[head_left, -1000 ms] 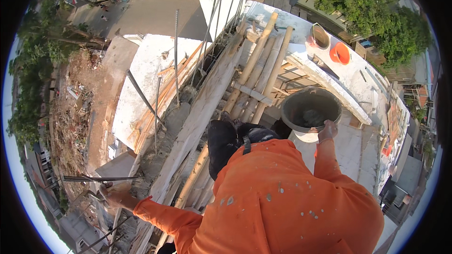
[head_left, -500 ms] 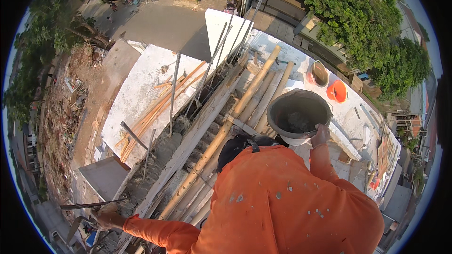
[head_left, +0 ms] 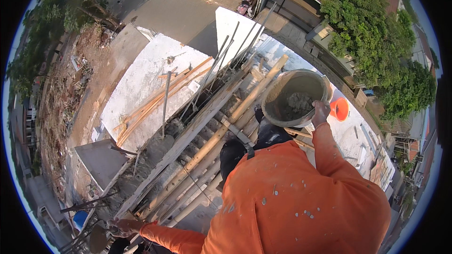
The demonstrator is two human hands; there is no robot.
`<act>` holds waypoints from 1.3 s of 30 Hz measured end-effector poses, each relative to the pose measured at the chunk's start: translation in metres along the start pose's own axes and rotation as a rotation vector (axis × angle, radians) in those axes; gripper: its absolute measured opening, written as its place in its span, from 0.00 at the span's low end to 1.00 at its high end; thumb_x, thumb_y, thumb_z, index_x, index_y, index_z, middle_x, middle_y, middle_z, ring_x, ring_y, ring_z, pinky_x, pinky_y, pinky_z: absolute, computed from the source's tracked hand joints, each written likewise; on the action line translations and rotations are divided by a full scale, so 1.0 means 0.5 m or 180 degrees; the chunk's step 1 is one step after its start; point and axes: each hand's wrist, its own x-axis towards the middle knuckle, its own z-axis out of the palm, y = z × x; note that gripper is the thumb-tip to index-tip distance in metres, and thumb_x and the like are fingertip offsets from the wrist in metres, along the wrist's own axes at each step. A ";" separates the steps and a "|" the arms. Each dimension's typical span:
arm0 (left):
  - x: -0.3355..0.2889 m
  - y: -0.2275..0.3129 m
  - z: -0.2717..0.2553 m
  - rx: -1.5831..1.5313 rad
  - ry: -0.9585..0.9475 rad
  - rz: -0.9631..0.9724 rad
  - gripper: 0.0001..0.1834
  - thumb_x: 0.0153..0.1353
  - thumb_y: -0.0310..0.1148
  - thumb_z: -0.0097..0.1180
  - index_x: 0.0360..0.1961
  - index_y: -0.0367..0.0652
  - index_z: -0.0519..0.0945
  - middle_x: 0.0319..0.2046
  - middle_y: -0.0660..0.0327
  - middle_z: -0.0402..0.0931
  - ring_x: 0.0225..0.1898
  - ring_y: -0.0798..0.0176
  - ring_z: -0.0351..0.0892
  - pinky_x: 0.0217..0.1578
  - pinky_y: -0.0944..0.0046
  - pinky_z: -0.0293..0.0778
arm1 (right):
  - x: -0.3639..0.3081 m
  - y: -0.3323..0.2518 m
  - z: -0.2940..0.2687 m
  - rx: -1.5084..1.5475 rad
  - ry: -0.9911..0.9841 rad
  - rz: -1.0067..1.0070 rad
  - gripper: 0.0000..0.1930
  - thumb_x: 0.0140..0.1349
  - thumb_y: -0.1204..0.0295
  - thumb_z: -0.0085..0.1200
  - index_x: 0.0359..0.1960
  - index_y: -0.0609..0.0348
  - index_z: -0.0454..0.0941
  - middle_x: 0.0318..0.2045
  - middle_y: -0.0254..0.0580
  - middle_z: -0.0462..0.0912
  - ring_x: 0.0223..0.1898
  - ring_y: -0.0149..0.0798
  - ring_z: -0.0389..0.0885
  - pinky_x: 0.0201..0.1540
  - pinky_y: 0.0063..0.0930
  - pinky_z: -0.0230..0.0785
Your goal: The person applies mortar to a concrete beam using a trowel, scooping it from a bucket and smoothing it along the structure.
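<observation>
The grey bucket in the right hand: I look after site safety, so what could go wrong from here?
The grey bucket has only the right hand at its rim, so it might tip and spill the grey mix. The round bamboo poles beside the legs could make footing unsure. The bare metal rod standing up to the left might hurt someone who stumbles onto it.
</observation>
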 end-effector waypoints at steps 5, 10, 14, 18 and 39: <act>-0.346 -0.154 -0.205 0.1153 -0.1692 -0.1677 0.14 0.54 0.38 0.58 0.33 0.38 0.77 0.20 0.56 0.76 0.17 0.61 0.71 0.20 0.61 0.67 | 0.120 0.040 0.079 0.0166 -0.0369 -0.0246 0.05 0.42 0.80 0.53 0.23 0.62 0.73 0.19 0.34 0.73 0.21 0.29 0.70 0.25 0.23 0.63; -0.700 0.049 -0.319 0.1587 -0.3833 -0.1634 0.15 0.45 0.31 0.61 0.31 0.34 0.73 0.23 0.52 0.75 0.22 0.54 0.75 0.23 0.58 0.69 | 0.193 0.076 0.149 -0.0069 -0.1088 0.0184 0.05 0.46 0.81 0.51 0.27 0.64 0.74 0.22 0.34 0.75 0.24 0.29 0.72 0.29 0.22 0.64; -0.777 0.293 -0.246 0.1670 -0.5186 0.0402 0.25 0.43 0.37 0.59 0.44 0.38 0.74 0.34 0.47 0.77 0.38 0.44 0.77 0.38 0.53 0.71 | 0.235 0.069 0.190 -0.0051 -0.1604 0.0123 0.12 0.45 0.83 0.50 0.35 0.65 0.73 0.23 0.35 0.75 0.22 0.27 0.71 0.27 0.19 0.65; -0.830 0.448 -0.128 0.1216 -0.6005 0.1572 0.26 0.44 0.37 0.55 0.47 0.42 0.73 0.35 0.47 0.77 0.38 0.42 0.76 0.38 0.50 0.72 | 0.229 0.016 0.233 0.0333 -0.2007 -0.0029 0.16 0.45 0.83 0.48 0.40 0.67 0.73 0.21 0.31 0.73 0.19 0.24 0.68 0.21 0.17 0.60; -1.121 0.744 -0.036 0.0229 -0.6480 0.3076 0.13 0.55 0.29 0.45 0.42 0.38 0.66 0.33 0.48 0.76 0.36 0.48 0.79 0.34 0.53 0.74 | 0.121 -0.097 0.274 -0.1213 -0.2026 -0.0884 0.13 0.43 0.82 0.49 0.34 0.67 0.75 0.12 0.22 0.66 0.13 0.20 0.60 0.16 0.18 0.54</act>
